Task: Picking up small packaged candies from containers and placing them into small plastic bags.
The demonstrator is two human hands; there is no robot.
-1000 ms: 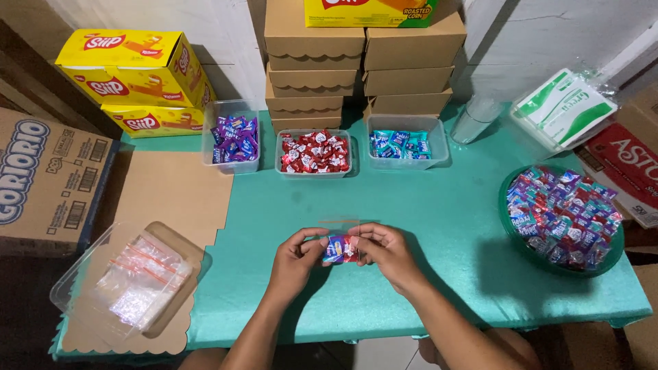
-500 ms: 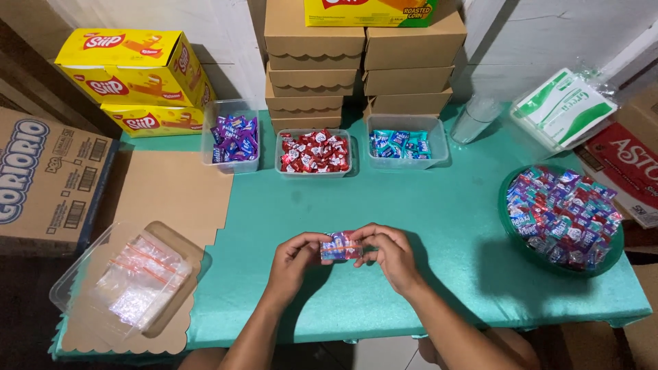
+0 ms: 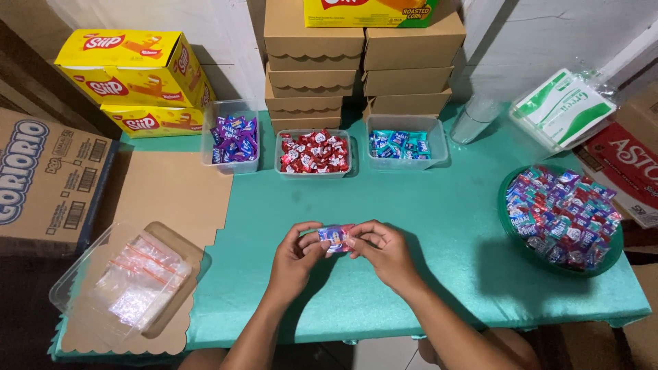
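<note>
Hands, left (image 3: 293,255) and right (image 3: 381,251), pinch a small candy pouch (image 3: 336,238) above the teal tablecloth (image 3: 425,205).

Fingers of the left hand (image 3: 296,250) and right hand (image 3: 381,248) cover most of the small packet (image 3: 336,239); its contents cannot be told. The top box (image 3: 370,11) is cut by the upper edge. The red carton (image 3: 627,168) and brown carton (image 3: 38,178) run off the sides. Both forearms leave the frame below.
</note>
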